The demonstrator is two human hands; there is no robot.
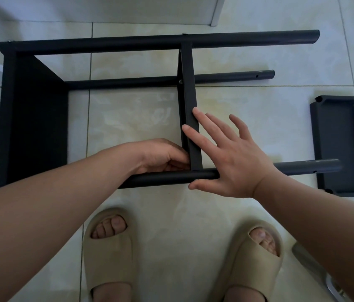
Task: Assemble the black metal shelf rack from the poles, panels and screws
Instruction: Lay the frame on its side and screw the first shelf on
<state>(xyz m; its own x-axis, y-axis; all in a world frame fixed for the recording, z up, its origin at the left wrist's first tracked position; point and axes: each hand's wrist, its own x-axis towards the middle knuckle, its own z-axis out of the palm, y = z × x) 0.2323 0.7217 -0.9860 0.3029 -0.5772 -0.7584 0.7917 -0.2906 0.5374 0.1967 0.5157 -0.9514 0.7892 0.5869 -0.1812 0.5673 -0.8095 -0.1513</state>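
The black shelf rack lies on its side on the tiled floor, with one panel fixed at the left end and a middle panel standing on edge between the poles. My right hand rests flat with spread fingers on the middle panel's edge and on the near pole, thumb under the pole. Just left of that panel, where it meets the near pole, my left hand has its fingers curled into the corner; what they pinch is hidden. A loose third panel lies upside down at the right.
Two feet in beige slides stand just below the near pole. A metal tool handle lies on the floor at the lower right. A white cabinet or door edge stands behind the rack, and a white object is at the left edge.
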